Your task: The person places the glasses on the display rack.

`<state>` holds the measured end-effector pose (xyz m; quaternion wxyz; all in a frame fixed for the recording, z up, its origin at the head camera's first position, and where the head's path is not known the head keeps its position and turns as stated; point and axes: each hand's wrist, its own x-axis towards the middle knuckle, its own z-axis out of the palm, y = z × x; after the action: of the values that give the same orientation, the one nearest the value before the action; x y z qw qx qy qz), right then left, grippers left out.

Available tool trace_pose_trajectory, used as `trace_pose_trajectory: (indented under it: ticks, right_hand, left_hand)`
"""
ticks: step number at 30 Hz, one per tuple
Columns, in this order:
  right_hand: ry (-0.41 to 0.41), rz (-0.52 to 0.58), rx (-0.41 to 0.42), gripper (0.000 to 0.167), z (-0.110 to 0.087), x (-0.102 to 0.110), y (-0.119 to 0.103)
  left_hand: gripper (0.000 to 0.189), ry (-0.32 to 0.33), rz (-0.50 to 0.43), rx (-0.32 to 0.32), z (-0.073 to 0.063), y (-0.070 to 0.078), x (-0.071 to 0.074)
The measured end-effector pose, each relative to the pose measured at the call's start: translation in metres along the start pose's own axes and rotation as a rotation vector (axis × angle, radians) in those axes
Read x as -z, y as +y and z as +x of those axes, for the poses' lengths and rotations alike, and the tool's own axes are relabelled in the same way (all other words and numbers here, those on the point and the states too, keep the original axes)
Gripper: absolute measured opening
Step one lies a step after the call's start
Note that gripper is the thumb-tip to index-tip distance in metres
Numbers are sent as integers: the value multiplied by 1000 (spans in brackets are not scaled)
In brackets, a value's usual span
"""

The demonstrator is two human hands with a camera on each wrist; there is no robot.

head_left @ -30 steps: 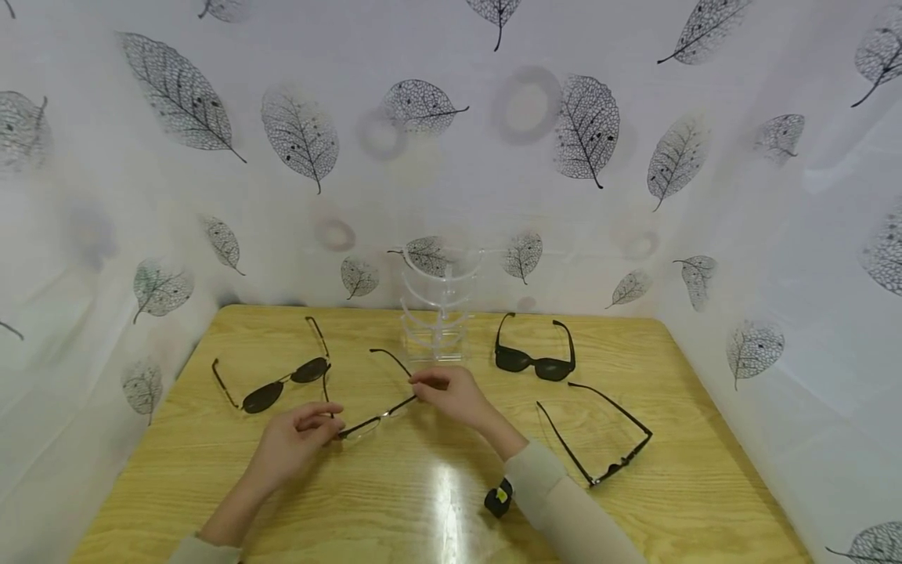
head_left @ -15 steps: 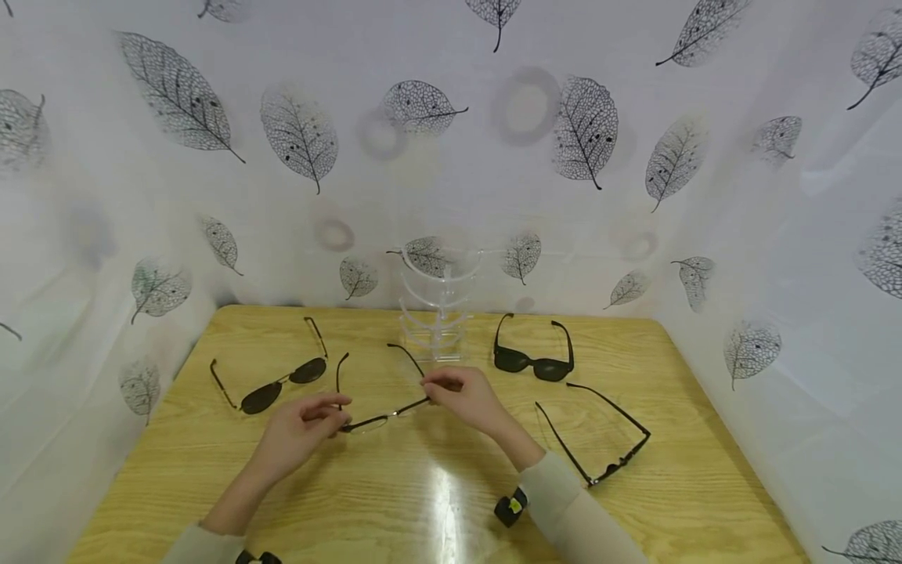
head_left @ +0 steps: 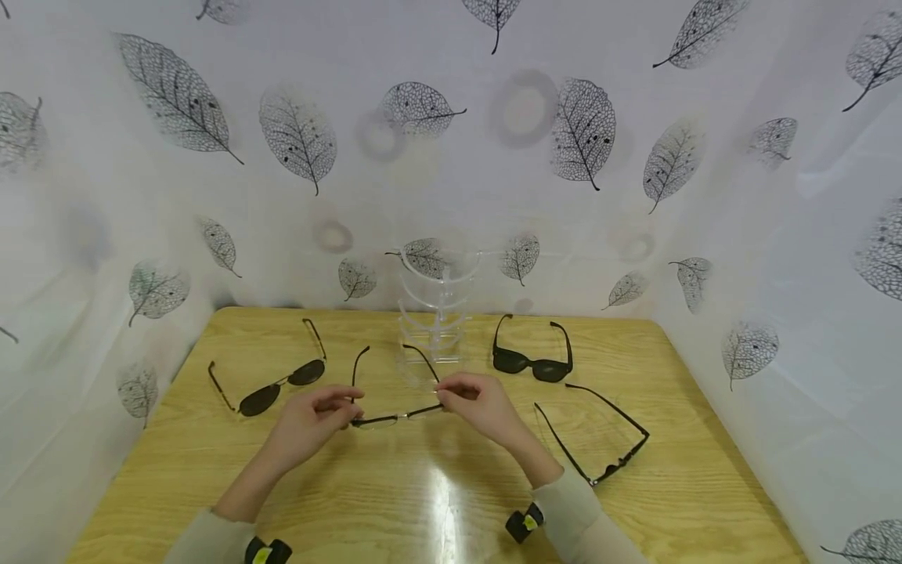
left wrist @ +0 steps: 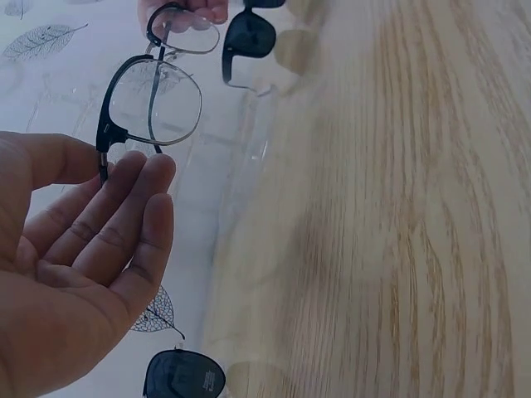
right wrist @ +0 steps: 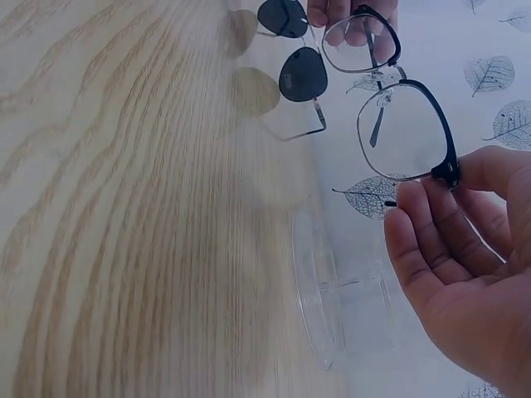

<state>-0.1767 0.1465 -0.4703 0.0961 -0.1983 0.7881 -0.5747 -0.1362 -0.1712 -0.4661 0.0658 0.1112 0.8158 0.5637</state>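
Note:
Both hands hold a pair of clear eyeglasses (head_left: 403,416) with a black upper rim, raised over the table with the temples unfolded and pointing away. My left hand (head_left: 310,427) pinches the left hinge corner between thumb and fingers. At the opposite corner, my right hand (head_left: 482,407) pinches the frame the same way. The right wrist view shows the clear lens (right wrist: 402,133) with its thin lower rim beside the right fingertips. Straight behind the eyeglasses stands a clear acrylic display stand (head_left: 437,313) with several curved tiers.
Aviator sunglasses (head_left: 282,385) lie at the left of the wooden table (head_left: 366,509). Black sunglasses (head_left: 532,363) lie at the back right, and another dark-framed pair (head_left: 609,470) is nearer on the right. A leaf-patterned curtain (head_left: 451,172) encloses the back and sides.
Both hands have carried the eyeglasses to the right. The frame has turned more level, with both temples now pointing toward the stand. The other glasses stay where they were.

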Motion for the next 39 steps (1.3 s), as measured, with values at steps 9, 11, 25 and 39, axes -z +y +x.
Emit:
trace_pose_trajectory:
  ticks: [9,11,25,39]
  right_hand:
    - [35,17,-21,22,-12,11,2]
    - [47,14,-21,21,-14,14,3]
    - [124,-4,-56,24,-22,31,3]
    - [229,29,-48,20,-7,42,16]
  left_hand:
    - [28,-15,-5,-10,11,2,-9]
    - [27,-17,4,-12,14,2,-12]
    - [26,-33,17,-34,36,6,-29]
    - [35,14,-82,-3,59,10,-40]
